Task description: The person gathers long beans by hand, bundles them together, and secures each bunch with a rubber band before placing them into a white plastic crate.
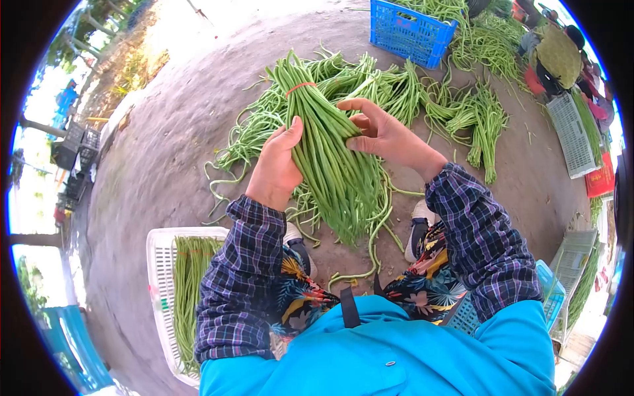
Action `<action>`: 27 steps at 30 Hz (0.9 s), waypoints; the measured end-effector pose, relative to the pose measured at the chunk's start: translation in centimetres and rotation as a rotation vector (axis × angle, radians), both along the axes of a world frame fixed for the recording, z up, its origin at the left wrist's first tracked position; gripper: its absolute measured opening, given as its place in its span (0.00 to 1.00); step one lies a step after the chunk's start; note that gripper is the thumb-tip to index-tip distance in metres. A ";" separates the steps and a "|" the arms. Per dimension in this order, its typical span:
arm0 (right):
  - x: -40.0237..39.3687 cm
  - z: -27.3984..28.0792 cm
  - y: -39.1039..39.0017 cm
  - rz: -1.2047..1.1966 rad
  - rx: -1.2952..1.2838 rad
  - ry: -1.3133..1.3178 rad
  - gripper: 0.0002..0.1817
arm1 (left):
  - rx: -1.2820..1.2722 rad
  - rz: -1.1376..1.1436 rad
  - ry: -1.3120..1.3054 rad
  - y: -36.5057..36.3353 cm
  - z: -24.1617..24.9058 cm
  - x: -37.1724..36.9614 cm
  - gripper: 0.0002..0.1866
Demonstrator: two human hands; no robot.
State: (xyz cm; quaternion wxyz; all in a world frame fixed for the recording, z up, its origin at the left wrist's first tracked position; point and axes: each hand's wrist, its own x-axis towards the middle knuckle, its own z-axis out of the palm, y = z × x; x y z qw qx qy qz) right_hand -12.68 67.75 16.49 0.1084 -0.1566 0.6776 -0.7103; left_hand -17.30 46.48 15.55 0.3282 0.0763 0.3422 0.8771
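Note:
A thick bundle of long green beans (323, 148) is held up in front of me, tied near its upper end with a red band (301, 88). My left hand (277, 162) grips the bundle from its left side, thumb up along the beans. On the other side is my right hand (386, 135), its fingers curved and apart, with the thumb and fingertips at the bundle's right edge. Whether it pinches a bean there is hard to make out. Behind and below the bundle, a loose pile of long beans (389, 89) lies on the ground.
A blue crate (413, 33) stands behind the pile. At my left is a white basket (158, 277) with long beans inside. Further right are a grey-white crate (570, 135), a red box (599, 177) and a bending person (558, 56). My shoes flank the pile's near edge.

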 end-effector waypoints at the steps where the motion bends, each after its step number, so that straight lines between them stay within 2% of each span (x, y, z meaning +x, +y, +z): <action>1: -0.3 -0.2 -0.5 0.006 0.038 0.005 0.34 | 0.009 0.000 -0.007 -0.4 -0.9 -0.3 0.21; 2: -0.3 -0.3 -0.8 0.011 0.078 0.011 0.32 | 0.020 0.000 -0.014 -0.8 -1.6 -0.3 0.22; 4: -0.4 -1.1 -1.6 0.019 0.096 -0.013 0.29 | 0.021 0.052 -0.084 -1.1 -1.7 0.2 0.19; 6: -1.1 -1.0 -2.3 -0.132 0.331 0.186 0.27 | 0.005 0.003 -0.035 -1.8 -1.7 -0.4 0.18; 7: -0.8 -0.7 -2.9 -0.279 0.378 0.273 0.19 | -0.016 0.048 -0.062 -1.8 -1.5 -0.5 0.17; 8: -0.7 -0.2 -3.3 -0.276 0.384 0.283 0.19 | -0.008 0.052 -0.054 -1.9 -1.5 -0.6 0.17; 10: -0.5 1.1 -3.9 -0.335 0.478 0.486 0.08 | -0.004 0.110 -0.030 -1.8 -1.3 -0.6 0.15; 11: -0.1 1.8 -4.5 -0.344 0.479 0.468 0.04 | -0.021 0.118 -0.045 -1.7 -1.1 -0.5 0.14; 14: 0.3 1.2 -5.1 -0.360 0.641 0.453 0.07 | -0.022 0.130 -0.003 -1.0 -0.2 0.0 0.13; 19: 0.9 1.3 -5.2 -0.459 0.675 0.422 0.08 | -0.017 0.186 0.097 0.0 0.8 1.4 0.17; 21: 1.2 0.6 -5.1 -0.435 0.422 0.345 0.09 | -0.034 0.195 0.196 0.5 1.1 1.8 0.17; 22: 1.4 0.4 -5.0 -0.448 0.423 0.344 0.09 | -0.033 0.182 0.198 0.6 1.0 1.9 0.17; 24: 1.3 0.4 -4.4 -0.330 0.140 0.008 0.07 | -0.088 0.177 0.248 1.2 0.8 1.6 0.17; 26: 1.4 0.5 -3.5 -0.271 0.173 0.034 0.08 | -0.074 0.174 0.241 1.1 0.5 1.4 0.16; 27: 1.4 0.8 -3.0 -0.259 0.089 -0.066 0.08 | -0.058 0.129 0.195 0.8 0.4 1.0 0.15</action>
